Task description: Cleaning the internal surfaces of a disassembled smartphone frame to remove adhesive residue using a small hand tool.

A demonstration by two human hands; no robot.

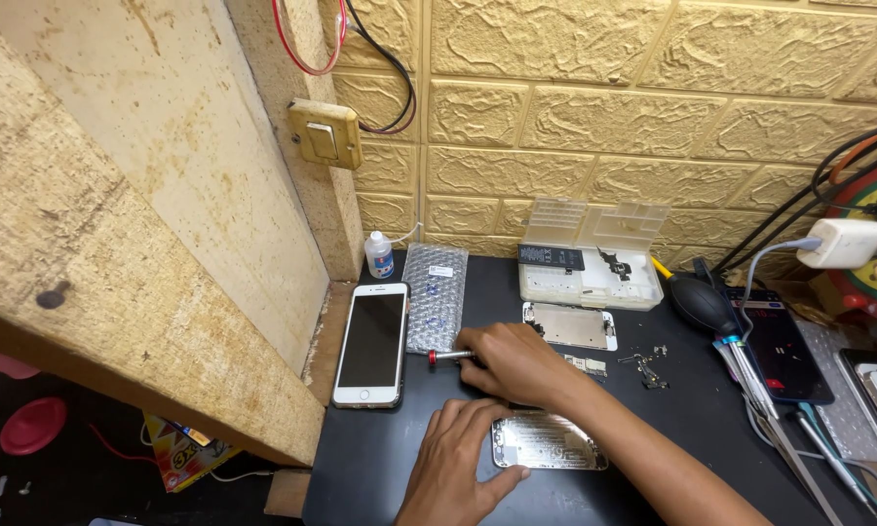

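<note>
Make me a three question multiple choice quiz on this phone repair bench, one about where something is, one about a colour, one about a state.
1. Where does the white phone lie?
A. left of the hands
B. on the parts tray
C. under the blower

2. What colour is the screwdriver cap?
A. green
B. red
C. yellow

3. How is the left hand placed?
A. raised in the air
B. holding the bottle
C. resting on the metal housing

Answers: 1 A, it lies at the mat's left edge. 2 B, a red end sticks out of the right hand. 3 C, its fingers press on the housing's left end.
</note>
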